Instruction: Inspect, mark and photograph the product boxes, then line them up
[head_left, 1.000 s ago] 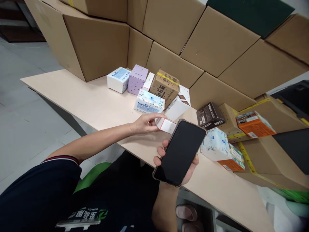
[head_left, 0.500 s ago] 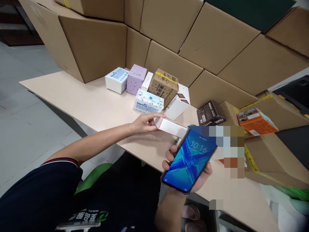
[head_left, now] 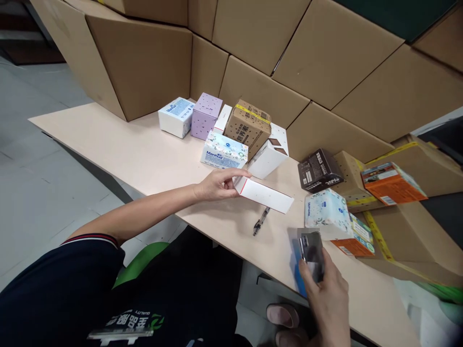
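My left hand (head_left: 218,184) pinches the left end of a long white box with red edging (head_left: 265,194) that lies on the light wooden table (head_left: 137,149). My right hand (head_left: 327,294) is low at the table's near edge, closed round a phone (head_left: 310,251) turned face down toward the tabletop. A dark pen (head_left: 261,220) lies on the table between the two hands, just below the white box. A blue-and-white tissue pack (head_left: 327,212) sits just beyond the phone.
Small boxes cluster behind the left hand: two Manhua tissue packs (head_left: 224,151), a purple box (head_left: 206,115), a brown carton (head_left: 248,126), a white box (head_left: 269,154). A black box (head_left: 319,169) and an orange box (head_left: 393,183) lie right. Stacked cardboard cartons (head_left: 296,58) wall the back.
My right hand has dropped down and to the right, turning the phone over from lit screen up to face down. The pen and the full white box are uncovered. My left hand has stayed put.
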Tool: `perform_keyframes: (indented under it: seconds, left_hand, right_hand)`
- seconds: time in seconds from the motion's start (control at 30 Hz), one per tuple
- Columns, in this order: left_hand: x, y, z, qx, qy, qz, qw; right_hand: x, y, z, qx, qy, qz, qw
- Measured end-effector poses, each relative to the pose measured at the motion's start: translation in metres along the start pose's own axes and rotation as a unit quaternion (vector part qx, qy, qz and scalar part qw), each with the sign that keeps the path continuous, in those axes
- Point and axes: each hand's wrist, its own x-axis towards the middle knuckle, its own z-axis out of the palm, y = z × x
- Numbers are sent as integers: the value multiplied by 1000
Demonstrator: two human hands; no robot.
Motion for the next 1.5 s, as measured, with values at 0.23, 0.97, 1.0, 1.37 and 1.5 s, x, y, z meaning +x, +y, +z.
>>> perform_keyframes:
  seconds: [0.23, 0.97, 1.0, 1.37, 1.5]
  left_hand:
    - [-4, 2, 8, 38, 3, 85, 996]
    - [18, 127, -38, 646, -202, -24, 736]
    - [26, 116, -41, 643, -218, -64, 731]
    - [59, 52, -16, 600, -182, -141, 766]
    - [43, 40, 4, 567, -156, -1, 808]
  right_hand:
    - [10, 32, 30, -101, 15, -119, 988]
    - [-8, -21, 23, 2, 164, -237, 958]
    - [-9, -23, 23, 4, 156, -239, 958]
    - [9, -17, -2, -36, 121, -112, 986]
    - [46, -20, -17, -72, 94, -14, 993]
